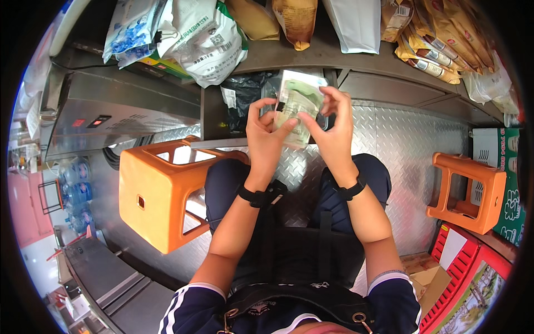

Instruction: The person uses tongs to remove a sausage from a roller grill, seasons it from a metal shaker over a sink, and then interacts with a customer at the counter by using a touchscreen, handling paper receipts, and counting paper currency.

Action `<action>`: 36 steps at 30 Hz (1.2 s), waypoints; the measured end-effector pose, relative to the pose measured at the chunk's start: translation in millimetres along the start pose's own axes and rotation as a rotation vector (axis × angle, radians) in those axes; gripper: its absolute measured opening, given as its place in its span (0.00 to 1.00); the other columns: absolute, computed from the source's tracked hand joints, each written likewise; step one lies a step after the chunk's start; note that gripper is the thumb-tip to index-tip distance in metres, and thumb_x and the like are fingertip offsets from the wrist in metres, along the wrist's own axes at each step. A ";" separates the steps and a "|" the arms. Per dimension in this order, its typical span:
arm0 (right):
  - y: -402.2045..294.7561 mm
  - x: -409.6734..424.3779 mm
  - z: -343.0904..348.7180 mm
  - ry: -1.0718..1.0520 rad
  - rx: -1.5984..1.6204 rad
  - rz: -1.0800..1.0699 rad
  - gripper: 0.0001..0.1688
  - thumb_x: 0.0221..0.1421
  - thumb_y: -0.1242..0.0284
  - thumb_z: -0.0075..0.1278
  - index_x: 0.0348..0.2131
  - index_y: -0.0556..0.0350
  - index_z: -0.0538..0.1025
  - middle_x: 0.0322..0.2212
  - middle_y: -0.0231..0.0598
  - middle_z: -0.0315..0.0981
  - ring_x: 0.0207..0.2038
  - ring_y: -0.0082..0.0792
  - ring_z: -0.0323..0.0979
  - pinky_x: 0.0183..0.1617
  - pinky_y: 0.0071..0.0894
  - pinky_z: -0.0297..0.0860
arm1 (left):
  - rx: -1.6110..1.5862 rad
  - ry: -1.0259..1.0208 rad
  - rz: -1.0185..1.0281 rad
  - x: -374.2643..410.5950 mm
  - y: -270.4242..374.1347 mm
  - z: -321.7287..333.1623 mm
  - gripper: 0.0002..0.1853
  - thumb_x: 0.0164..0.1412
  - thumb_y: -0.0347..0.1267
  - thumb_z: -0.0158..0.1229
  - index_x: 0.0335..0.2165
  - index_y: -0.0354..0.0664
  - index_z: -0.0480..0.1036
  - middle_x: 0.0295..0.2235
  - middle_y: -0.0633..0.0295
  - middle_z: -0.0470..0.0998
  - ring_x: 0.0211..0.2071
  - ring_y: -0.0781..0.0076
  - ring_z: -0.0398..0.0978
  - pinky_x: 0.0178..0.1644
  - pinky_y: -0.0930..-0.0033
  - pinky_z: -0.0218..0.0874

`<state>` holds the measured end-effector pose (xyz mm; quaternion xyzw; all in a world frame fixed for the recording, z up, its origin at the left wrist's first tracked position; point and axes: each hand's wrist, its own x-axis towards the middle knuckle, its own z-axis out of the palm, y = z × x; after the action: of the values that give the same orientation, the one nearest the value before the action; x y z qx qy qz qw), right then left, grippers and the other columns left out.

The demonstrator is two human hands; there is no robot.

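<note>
A stack of green banknotes (297, 106) is held up between both hands, above an open metal drawer (221, 143). My left hand (267, 127) grips its left side, the thumb lying on the face of the notes. On the right side, my right hand (333, 115) has its thumb against the notes and its fingers curled at the upper right edge. A dark clip seems to sit at the stack's left edge, partly hidden by my fingers. Behind the notes, the drawer holds a black plastic bag (244, 100) and a container, mostly covered.
Powder pouches (204, 46) and brown bags (450, 37) stand along the counter (271, 60) ahead. An orange plastic stool (146, 196) is at the left, another orange stool (492, 200) at the right. A red crate-like case (467, 267) and a cardboard box (425, 275) are at the lower right.
</note>
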<state>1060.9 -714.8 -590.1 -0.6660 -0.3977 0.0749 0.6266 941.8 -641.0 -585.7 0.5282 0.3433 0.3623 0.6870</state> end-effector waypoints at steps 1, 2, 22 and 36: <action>5.9 -2.2 3.7 -0.032 0.080 0.077 0.33 0.42 0.79 0.63 0.47 0.59 0.65 0.35 0.39 0.67 0.36 0.28 0.68 0.39 0.25 0.65 | -0.029 -0.001 -0.007 -0.9 1.6 2.9 0.27 0.51 0.17 0.61 0.48 0.37 0.59 0.33 0.55 0.77 0.31 0.73 0.77 0.27 0.76 0.72; 11.4 -3.1 6.1 -0.054 0.247 0.142 0.34 0.43 0.81 0.63 0.48 0.60 0.64 0.36 0.39 0.68 0.36 0.27 0.68 0.39 0.24 0.66 | -0.007 -0.010 0.018 0.2 -2.3 3.4 0.29 0.51 0.17 0.61 0.50 0.37 0.59 0.34 0.55 0.77 0.32 0.74 0.77 0.30 0.76 0.71; 29.7 4.9 -16.6 -0.290 0.669 0.556 0.06 0.53 0.80 0.56 0.25 0.59 0.74 0.23 0.29 0.74 0.28 0.17 0.70 0.35 0.17 0.66 | 0.323 -0.201 0.017 0.9 -18.3 15.1 0.25 0.58 0.33 0.62 0.47 0.32 0.61 0.40 0.55 0.74 0.40 0.74 0.70 0.43 0.71 0.63; 24.9 8.3 -15.1 -0.240 0.475 0.542 0.10 0.54 0.75 0.59 0.23 0.58 0.73 0.19 0.20 0.66 0.23 0.11 0.59 0.29 0.15 0.59 | 0.196 -0.105 0.052 0.5 -25.3 7.3 0.14 0.68 0.33 0.45 0.45 0.32 0.68 0.35 0.62 0.75 0.34 0.78 0.71 0.39 0.76 0.62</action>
<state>1086.5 -718.8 -606.0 -0.5697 -0.2493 0.4057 0.6698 951.7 -648.6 -608.9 0.6199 0.3267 0.3166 0.6393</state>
